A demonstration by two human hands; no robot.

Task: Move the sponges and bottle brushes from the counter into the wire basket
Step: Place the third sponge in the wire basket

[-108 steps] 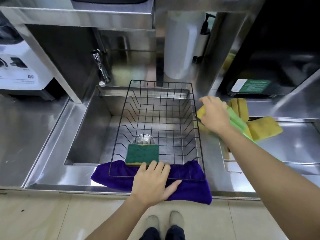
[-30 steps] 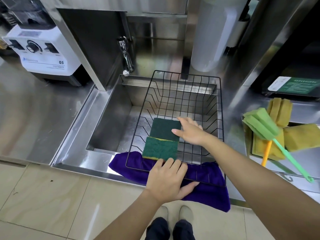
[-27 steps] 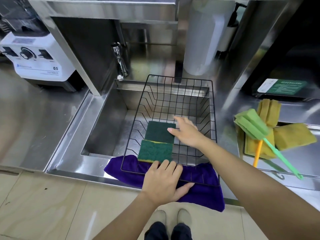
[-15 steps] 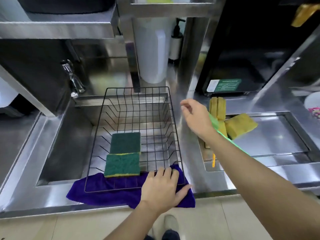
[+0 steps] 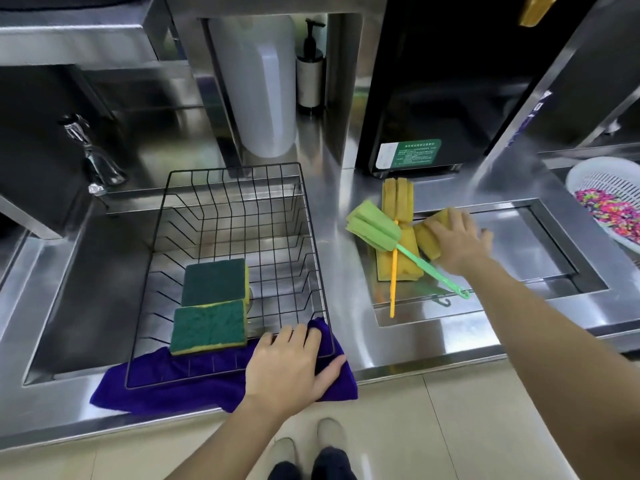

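The black wire basket (image 5: 313, 258) sits over the sink with two green-topped sponges (image 5: 213, 282) (image 5: 209, 325) lying flat in its front left. My left hand (image 5: 291, 362) lies flat on the basket's front right rim and the purple cloth (image 5: 156, 386), holding nothing. My right hand (image 5: 457, 240), blurred, is spread over a yellow sponge (image 5: 426, 242) on the counter to the right. Beside it lie a green bottle brush (image 5: 372, 226), an orange-handled brush (image 5: 392, 289), a flat yellow sponge (image 5: 403, 271) beneath them, and upright yellow sponges (image 5: 398, 197).
A faucet (image 5: 91, 157) stands at the sink's back left. A white cylinder (image 5: 258, 84) and a pump bottle (image 5: 310, 77) stand behind the basket. A black appliance (image 5: 415, 98) is behind the sponges. A white colander (image 5: 609, 199) with colourful bits sits at the far right.
My right hand left the second sponge in the basket, swung right over the counter and came down on a yellow sponge. My left hand stayed on the basket's front rim. The camera turned right.
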